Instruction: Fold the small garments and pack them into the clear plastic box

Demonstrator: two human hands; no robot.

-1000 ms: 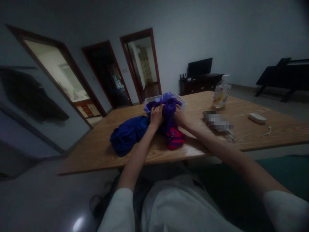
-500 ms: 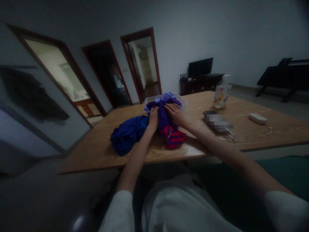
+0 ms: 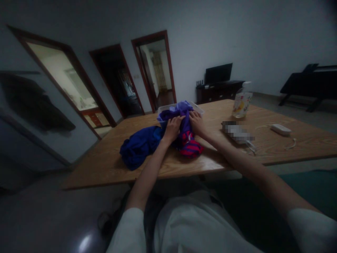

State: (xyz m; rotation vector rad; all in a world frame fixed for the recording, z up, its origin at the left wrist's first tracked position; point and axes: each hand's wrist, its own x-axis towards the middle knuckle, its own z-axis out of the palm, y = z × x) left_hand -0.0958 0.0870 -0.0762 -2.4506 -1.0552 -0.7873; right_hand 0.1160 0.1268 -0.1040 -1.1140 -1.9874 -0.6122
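I see the tub [image 3: 198, 109] toward the far edge of the table [image 3: 110, 161], a bundle of cloth [image 3: 176, 111] heaped in it and spilling toward me, with my left hand [image 3: 172, 128] and right hand [image 3: 197, 123] on it side by side. Left of my hands lies a crumpled garment [image 3: 138, 146], and just before them a striped garment [image 3: 191, 147]. Well to the right stands a bottle [image 3: 241, 101], with a small box [image 3: 280, 129] further right and nearer me.

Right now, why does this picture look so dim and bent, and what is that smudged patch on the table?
Head view: the room is dim, with the brightest light coming through the open doorway at left; a glare spot shines on the floor; door frames lean from wide-lens distortion; the patch on the wooden table is pixelated; both hands on the purple cloth look soft.
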